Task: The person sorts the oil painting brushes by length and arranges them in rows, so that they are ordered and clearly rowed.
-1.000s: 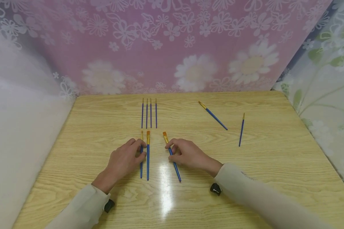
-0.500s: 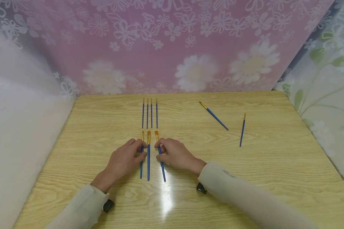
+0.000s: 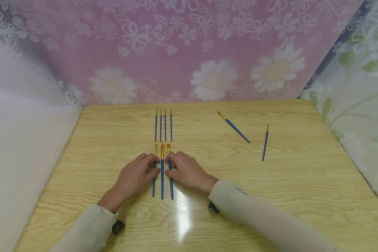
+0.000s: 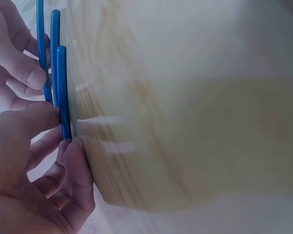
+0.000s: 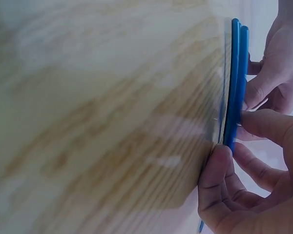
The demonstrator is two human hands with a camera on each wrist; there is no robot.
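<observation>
My left hand [image 3: 134,175] pinches a narrow blue-handled paintbrush [image 3: 153,189] with a gold ferrule. With thumb and fingers, my right hand [image 3: 186,170] holds a flat-tipped paintbrush [image 3: 171,189] of the same colours, tilted very slightly. Between them a second flat paintbrush [image 3: 162,178] lies on the table, touched by neither hand as far as the head view shows. In the left wrist view the left thumb and fingers meet on a blue handle [image 4: 62,87]. The right wrist view has the right fingers around a blue handle [image 5: 241,63].
Several thin paintbrushes [image 3: 160,127] lie in a parallel row behind the hands. Farther right are a slanted paintbrush [image 3: 236,129] and a small thin paintbrush [image 3: 265,143]. A wooden table [image 3: 113,129] carries them all, with a pink flowered cloth [image 3: 163,59] hanging behind.
My right hand has moved left with its flat paintbrush, bringing it close beside the middle one and nearly parallel to it. My left hand has stayed at its paintbrush.
</observation>
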